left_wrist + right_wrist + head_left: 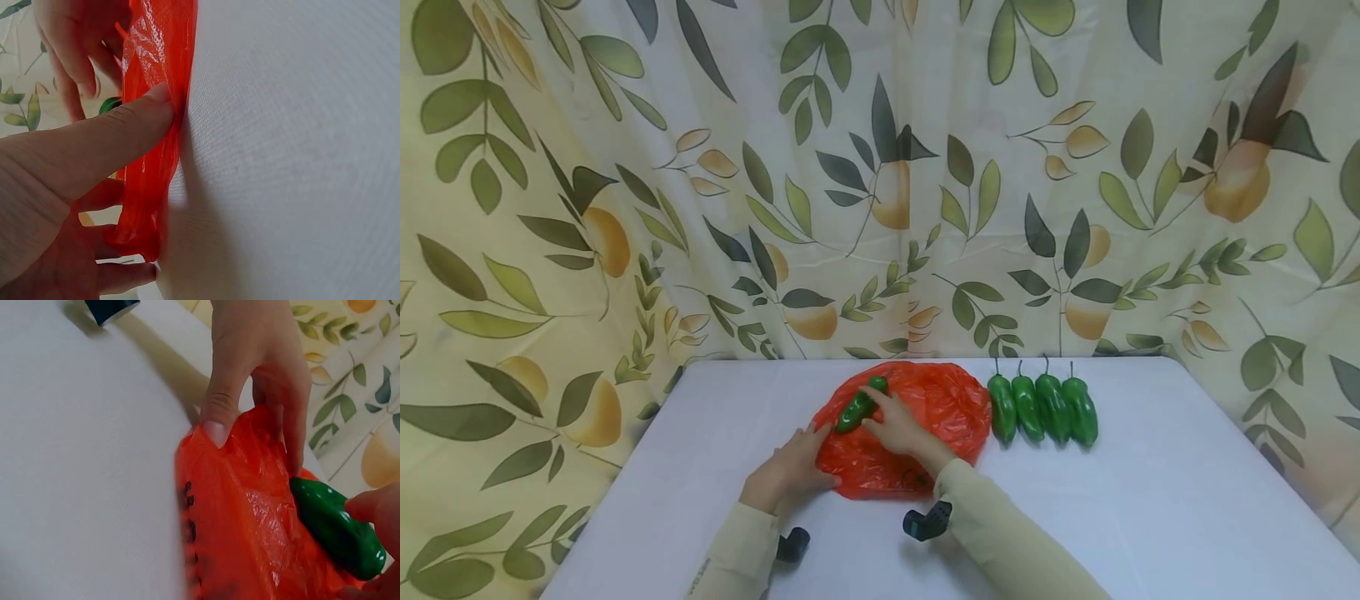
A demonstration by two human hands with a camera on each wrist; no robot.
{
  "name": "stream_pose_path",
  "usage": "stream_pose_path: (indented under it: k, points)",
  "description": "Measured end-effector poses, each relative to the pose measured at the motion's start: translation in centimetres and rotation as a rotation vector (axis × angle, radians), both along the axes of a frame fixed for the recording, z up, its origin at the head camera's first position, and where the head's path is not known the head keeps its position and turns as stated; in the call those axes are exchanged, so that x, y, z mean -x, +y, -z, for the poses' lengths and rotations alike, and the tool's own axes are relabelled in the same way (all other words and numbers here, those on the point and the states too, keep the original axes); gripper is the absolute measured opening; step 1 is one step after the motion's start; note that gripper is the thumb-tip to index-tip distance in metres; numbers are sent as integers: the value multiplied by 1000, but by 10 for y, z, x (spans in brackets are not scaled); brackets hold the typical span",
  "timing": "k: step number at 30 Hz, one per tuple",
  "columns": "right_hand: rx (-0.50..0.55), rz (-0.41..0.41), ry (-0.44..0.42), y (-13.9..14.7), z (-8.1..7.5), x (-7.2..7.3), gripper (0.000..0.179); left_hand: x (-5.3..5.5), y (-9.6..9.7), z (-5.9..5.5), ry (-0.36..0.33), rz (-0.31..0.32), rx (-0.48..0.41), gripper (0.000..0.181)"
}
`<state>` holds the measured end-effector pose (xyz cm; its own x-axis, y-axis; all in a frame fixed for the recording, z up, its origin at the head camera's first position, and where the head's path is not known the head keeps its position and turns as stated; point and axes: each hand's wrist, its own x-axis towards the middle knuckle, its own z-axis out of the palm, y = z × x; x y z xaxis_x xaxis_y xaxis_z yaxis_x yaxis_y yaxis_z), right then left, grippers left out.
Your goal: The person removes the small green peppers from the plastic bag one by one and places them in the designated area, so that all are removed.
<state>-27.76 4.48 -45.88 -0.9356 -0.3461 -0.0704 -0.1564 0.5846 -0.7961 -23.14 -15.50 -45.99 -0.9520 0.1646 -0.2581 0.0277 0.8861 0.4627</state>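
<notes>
A red plastic bag (928, 408) lies crumpled on the white table. My left hand (793, 467) grips its left edge, the thumb (140, 119) pressing the near side and the fingers round the other side. On top of the bag lies a glossy green chili pepper (852, 414), slanting beside the left fingertips. My right hand (901, 425) reaches over the bag and holds this pepper between thumb and fingers. In the right wrist view a fingertip (359, 505) meets the pepper's side; most of that hand is out of frame.
Several green chili peppers (1043, 408) with stems stand out in a row just right of the bag. White table (1157, 508) surface extends on both sides. A leaf-patterned curtain (880, 183) hangs behind the table's far edge.
</notes>
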Motion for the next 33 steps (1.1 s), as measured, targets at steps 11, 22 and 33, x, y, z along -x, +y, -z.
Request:
stream_pose_path:
  k: [11,22,33]
  points:
    - [-127,47,-27,-13,-3,4,63,-1,0,0,21,25,-15,93]
    - [-85,139,-1,-10,-2,5,43,0,1,1,3,11,7,95]
    - [36,155,41,2,4,11,35,-1,0,1,1,-20,25,97]
